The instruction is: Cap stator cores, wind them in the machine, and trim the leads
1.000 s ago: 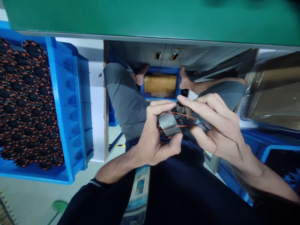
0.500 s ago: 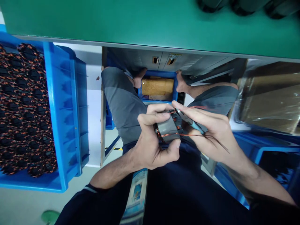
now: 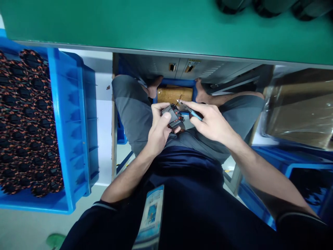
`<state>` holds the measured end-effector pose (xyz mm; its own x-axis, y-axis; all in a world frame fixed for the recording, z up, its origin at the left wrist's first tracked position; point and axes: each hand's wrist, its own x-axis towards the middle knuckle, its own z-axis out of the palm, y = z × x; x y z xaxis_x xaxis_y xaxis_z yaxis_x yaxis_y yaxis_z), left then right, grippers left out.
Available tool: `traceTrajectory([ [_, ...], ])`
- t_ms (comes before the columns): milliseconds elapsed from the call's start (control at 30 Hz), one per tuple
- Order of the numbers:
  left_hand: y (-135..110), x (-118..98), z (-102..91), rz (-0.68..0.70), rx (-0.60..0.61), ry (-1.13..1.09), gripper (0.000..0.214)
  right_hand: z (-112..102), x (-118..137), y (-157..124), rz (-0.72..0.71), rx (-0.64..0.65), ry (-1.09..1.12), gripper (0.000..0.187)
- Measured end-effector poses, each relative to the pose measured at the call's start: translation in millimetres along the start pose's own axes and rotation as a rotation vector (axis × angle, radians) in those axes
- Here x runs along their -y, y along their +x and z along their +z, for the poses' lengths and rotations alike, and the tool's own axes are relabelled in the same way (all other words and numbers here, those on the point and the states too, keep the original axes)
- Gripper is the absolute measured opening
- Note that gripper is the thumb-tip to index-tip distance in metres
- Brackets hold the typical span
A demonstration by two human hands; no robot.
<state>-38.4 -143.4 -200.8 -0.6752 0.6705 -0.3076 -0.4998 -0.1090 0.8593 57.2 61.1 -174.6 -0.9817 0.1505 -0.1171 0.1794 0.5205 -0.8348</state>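
Over my lap, my left hand (image 3: pixel 159 130) is closed around a motor stator (image 3: pixel 173 117), a grey metal core with black insulation and copper-coloured windings. Its thumb presses on the grey side. A few thin wire ends (image 3: pixel 180 99) stick up from the stator's far edge. To the right, my right hand (image 3: pixel 214 121) grips a small pair of cutting pliers (image 3: pixel 194 113) with blue handles. The plier tips point left and lie close to the wire ends; whether they touch them I cannot tell. My palm and fingers hide part of the handles.
A blue crate (image 3: pixel 62 139) at left holds rows of wound stators (image 3: pixel 28 121). The green bench (image 3: pixel 130 26) runs across the top, with black cylindrical things (image 3: pixel 267 7) on it. Below are a brown package (image 3: pixel 166 94) between the feet, a plastic-wrapped carton (image 3: pixel 301 107) and another blue crate (image 3: pixel 286 170).
Both hands have moved away from my body, up in the view, with the stator and pliers. The stator is turned. The long red wires that trailed across my right hand no longer show there.
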Motion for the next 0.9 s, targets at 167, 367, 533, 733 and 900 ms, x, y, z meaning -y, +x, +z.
traceTrajectory([
  [167,-9.0,-35.5,16.8,-0.102,-0.111,-0.200,0.039,-3.3,20.0,-21.4,-0.022,-0.018,-0.106,0.073],
  [367,-21.6,-48.1,29.0,0.052,-0.085,-0.171,0.028,-16.2,59.6,-35.2,-0.108,-0.102,-0.242,0.072],
  [533,-24.6,-42.4,29.2,0.172,-0.035,-0.038,0.032,-19.1,73.0,-36.6,-0.111,-0.132,-0.276,0.080],
  [733,-30.3,-44.2,31.9,0.252,-0.031,0.114,0.028,-15.6,77.1,-44.8,-0.114,-0.167,-0.222,0.078],
  [900,-24.3,-23.5,24.6,0.277,-0.021,0.107,0.029,-17.6,59.4,-36.5,-0.060,-0.061,-0.019,0.067],
])
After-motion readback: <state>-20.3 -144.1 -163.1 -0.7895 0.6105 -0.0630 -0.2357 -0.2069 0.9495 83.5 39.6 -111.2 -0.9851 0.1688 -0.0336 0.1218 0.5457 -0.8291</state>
